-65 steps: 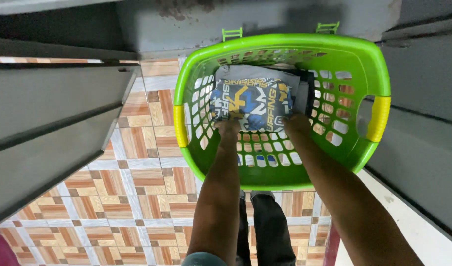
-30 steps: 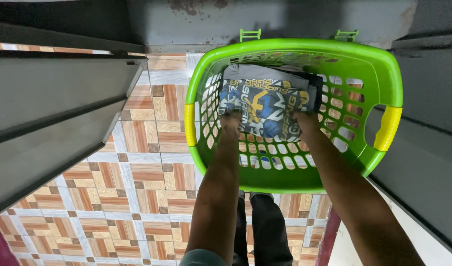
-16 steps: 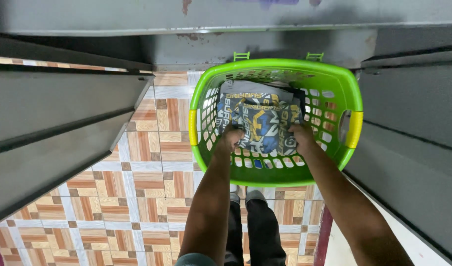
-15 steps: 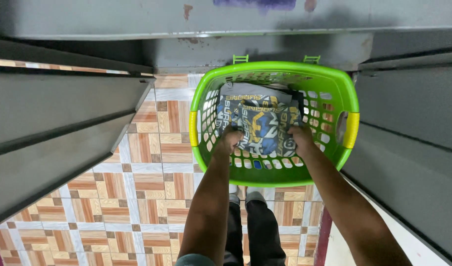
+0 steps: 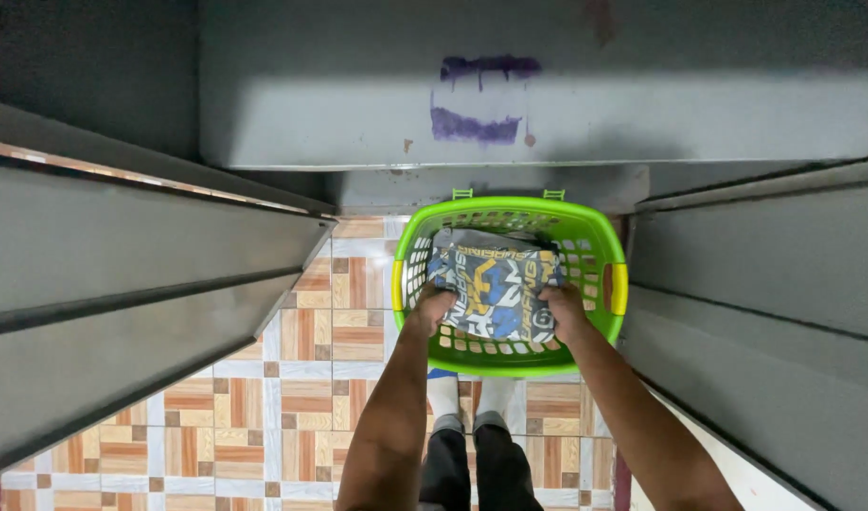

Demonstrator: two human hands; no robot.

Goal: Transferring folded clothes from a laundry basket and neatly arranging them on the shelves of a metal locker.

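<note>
A bright green laundry basket (image 5: pixel 510 210) with yellow handles (image 5: pixel 620 288) stands on the tiled floor. Both my arms reach into it. My left hand (image 5: pixel 431 308) grips the near left edge of a folded garment (image 5: pixel 494 284) patterned in blue, yellow, grey and white. Gripping its near right edge is my right hand (image 5: pixel 559 308). The garment is held inside the basket, above folded grey cloth (image 5: pixel 472 238) that shows at the far side.
Grey metal shelves run along the left (image 5: pixel 122 274) and right (image 5: pixel 756 284), and a grey panel with purple marks (image 5: pixel 510 104) stands behind the basket. My legs and feet (image 5: pixel 467 416) are on the tile floor (image 5: pixel 301 378) just in front of the basket.
The view has pulled back and up, so the basket looks smaller and farther. Both hands keep hold of the patterned garment, which has lifted slightly off the grey cloth.
</note>
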